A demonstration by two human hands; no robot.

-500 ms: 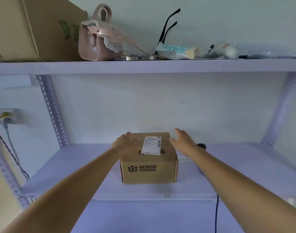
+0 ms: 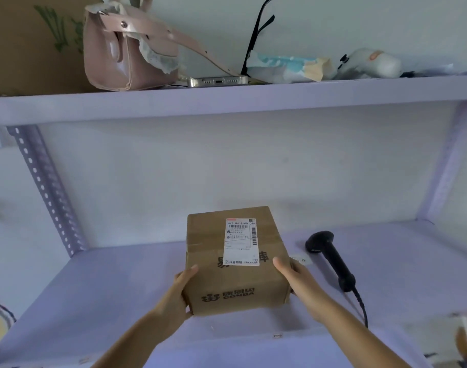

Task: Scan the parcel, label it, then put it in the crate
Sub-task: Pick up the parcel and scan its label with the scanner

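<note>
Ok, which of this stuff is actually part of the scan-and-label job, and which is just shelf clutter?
For the job:
- parcel, gripped by left hand and right hand
- barcode scanner, lying right of it

Just lying about, upper shelf:
- pink handbag
- phone
- big carton

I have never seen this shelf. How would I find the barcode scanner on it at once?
Look at the lower shelf of the pale purple rack, where two hands hold a cardboard parcel. To the right of the parcel, apart from it, lies the barcode scanner. It is the only black thing on that shelf, with a rounded head, a long handle and a black cable trailing toward the front edge.
</note>
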